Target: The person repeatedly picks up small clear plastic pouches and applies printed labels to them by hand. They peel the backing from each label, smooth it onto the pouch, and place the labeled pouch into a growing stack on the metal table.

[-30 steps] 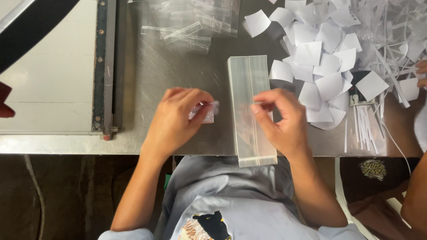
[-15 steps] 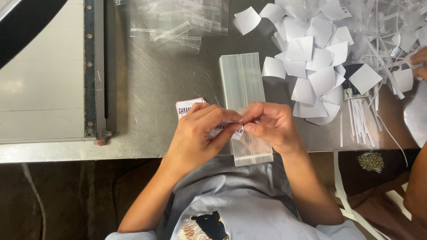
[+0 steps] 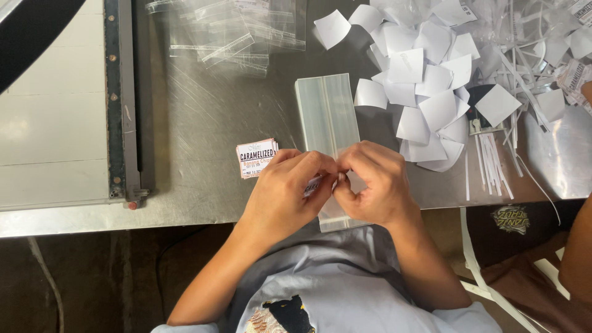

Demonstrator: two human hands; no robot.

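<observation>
My left hand (image 3: pixel 285 190) and my right hand (image 3: pixel 372 185) meet over the near end of a stack of long clear plastic bags (image 3: pixel 327 117) on the steel table (image 3: pixel 197 123). Between the fingertips of both hands sits a small printed label (image 3: pixel 313 184), mostly hidden by my fingers. A second printed label (image 3: pixel 256 158) lies flat on the table just left of my left hand.
A heap of blank white paper squares (image 3: pixel 425 80) and thin paper strips (image 3: pixel 493 160) lies at the right. Loose small clear bags (image 3: pixel 228 31) lie at the top. A paper cutter board (image 3: pixel 55 117) fills the left. Another person's arm (image 3: pixel 576 259) is at the right edge.
My hands came together from apart and both now pinch one label over the bag stack. A second label was left lying on the table at the left.
</observation>
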